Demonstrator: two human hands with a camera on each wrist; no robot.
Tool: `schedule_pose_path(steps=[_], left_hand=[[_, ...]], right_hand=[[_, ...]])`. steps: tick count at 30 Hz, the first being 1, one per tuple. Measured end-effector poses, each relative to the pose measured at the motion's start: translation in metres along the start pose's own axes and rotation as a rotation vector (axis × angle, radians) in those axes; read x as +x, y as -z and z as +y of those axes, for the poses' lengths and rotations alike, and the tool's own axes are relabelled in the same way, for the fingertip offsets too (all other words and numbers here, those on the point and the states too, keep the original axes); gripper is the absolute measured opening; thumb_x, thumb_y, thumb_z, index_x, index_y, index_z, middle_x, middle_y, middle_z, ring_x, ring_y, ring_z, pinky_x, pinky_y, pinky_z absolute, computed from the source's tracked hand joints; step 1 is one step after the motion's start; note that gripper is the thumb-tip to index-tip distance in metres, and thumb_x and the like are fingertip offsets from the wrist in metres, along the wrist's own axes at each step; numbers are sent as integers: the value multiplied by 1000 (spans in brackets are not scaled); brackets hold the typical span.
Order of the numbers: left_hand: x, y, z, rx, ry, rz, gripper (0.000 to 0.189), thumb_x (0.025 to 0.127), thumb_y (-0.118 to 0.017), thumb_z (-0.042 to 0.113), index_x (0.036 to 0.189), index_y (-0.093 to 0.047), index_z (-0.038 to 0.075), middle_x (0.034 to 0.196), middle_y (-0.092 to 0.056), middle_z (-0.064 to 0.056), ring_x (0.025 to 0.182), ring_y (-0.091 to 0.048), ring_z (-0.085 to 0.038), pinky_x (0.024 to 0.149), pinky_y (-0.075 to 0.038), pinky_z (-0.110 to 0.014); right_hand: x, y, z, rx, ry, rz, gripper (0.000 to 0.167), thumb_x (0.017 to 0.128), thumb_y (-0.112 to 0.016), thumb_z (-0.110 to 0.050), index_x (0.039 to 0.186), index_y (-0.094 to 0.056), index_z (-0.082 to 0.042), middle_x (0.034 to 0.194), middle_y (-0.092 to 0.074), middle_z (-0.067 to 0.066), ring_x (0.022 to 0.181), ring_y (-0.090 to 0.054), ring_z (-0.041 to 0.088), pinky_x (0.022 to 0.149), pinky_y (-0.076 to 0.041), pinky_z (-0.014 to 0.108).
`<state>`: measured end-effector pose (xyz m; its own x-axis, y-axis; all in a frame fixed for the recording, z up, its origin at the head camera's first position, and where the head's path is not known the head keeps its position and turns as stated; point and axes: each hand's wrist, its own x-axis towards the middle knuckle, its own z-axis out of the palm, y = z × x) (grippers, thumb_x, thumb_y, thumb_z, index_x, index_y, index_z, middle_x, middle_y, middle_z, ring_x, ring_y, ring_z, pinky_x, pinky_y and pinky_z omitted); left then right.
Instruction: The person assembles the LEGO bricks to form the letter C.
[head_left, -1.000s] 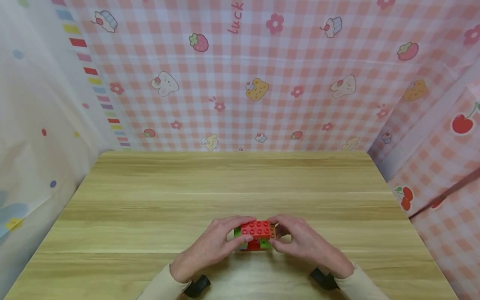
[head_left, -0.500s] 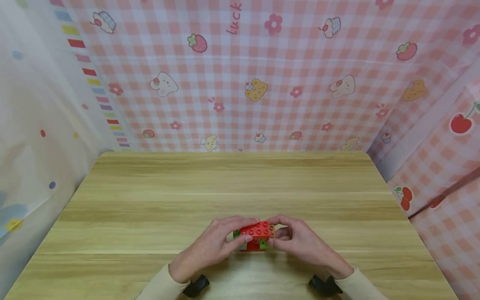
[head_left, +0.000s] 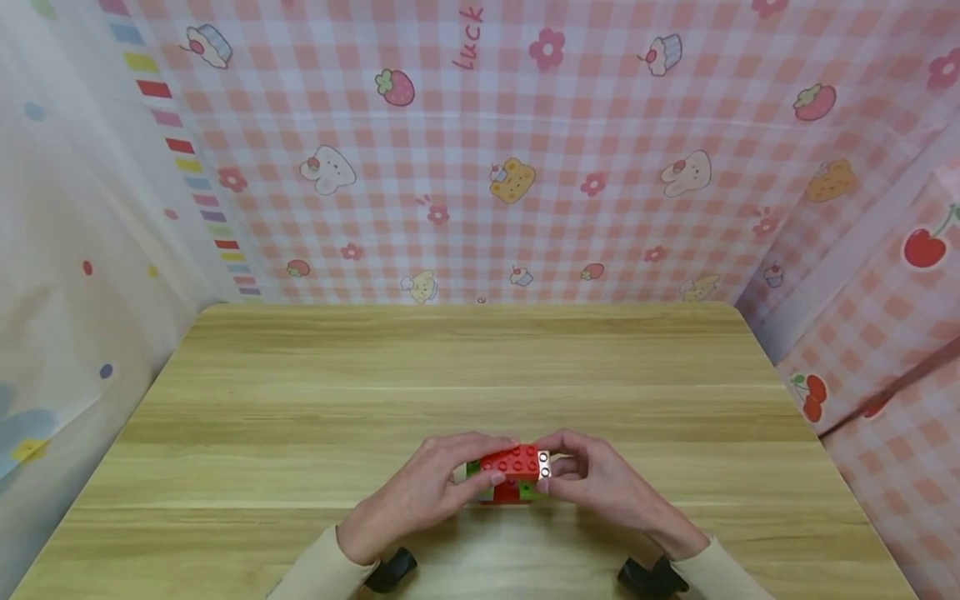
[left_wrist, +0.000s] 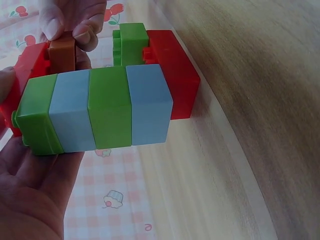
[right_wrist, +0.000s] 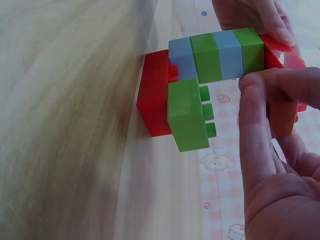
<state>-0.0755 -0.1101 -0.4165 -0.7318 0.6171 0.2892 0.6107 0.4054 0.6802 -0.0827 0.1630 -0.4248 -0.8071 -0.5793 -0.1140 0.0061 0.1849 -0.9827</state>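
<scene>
A small structure of toy building bricks stands on the wooden table near its front edge. Its base is a red brick [left_wrist: 176,75]. A column of light blue and green bricks [left_wrist: 110,107] rises from one end, and a green brick [right_wrist: 187,115] sits at the other. Across the top lies a red eight-stud brick [head_left: 513,461]. My left hand [head_left: 423,483] holds this top brick between thumb and fingers. With thumb and fingers my right hand [head_left: 603,483] pinches a brown brick [left_wrist: 63,54], which lies under the red brick's right end, two studs exposed.
The table [head_left: 450,358] extends behind and to both sides of the hands. A pink checked cloth [head_left: 480,125] hangs behind it, with more printed cloth at left and right. Black straps [head_left: 651,577] are on both wrists.
The left fingers have slid slightly right over the top red brick. The brown brick's studs now shine bright, and the right fingers have shifted a little around it.
</scene>
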Motion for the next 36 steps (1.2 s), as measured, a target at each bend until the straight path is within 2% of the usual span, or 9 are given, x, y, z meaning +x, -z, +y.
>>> schedule_pose_path(steps=[7,15,18,23,29,36], left_hand=[[0,0,1,-6,0,4,36,105,-64,30,138,-66,17,131,-70,2,117,-67,-14,94,-58,-38],[0,-1,-2,9,-30,15,36,104,-65,29,138,-66,16,129,-71,0,114,-68,-14,91,-59,-37],[-1,-2,-4,4,-57,27,35,104,-65,26,138,-66,14,127,-72,-2,112,-69,-16,89,-59,-36],[-1,-3,-7,-14,-99,49,34,104,-65,21,136,-67,11,126,-73,-4,112,-70,-17,91,-60,-36],[-1,-5,-6,-23,-105,56,34,103,-66,22,135,-67,12,126,-73,-2,111,-70,-15,91,-60,-34],[0,-4,-4,-22,-73,46,34,104,-65,26,136,-67,14,127,-72,0,113,-69,-14,92,-59,-35]], right_hand=[[-1,0,1,29,-3,-12,43,97,-73,-12,130,-55,8,120,-69,18,104,-72,27,82,-57,24],[0,2,-1,70,-17,-36,42,98,-70,-10,132,-55,7,124,-67,18,110,-70,33,88,-58,28],[1,1,-5,82,-10,-52,38,103,-63,-14,133,-54,8,124,-65,19,109,-68,39,92,-59,37],[5,-5,-15,80,-37,-21,41,107,-59,-27,127,-56,9,114,-67,17,101,-69,36,91,-59,51],[9,-10,-18,49,-62,17,36,102,-65,-20,121,-56,10,102,-70,14,93,-70,39,84,-62,47],[10,-9,-18,47,-66,27,36,101,-65,-19,122,-56,10,101,-70,14,91,-71,39,83,-62,41]])
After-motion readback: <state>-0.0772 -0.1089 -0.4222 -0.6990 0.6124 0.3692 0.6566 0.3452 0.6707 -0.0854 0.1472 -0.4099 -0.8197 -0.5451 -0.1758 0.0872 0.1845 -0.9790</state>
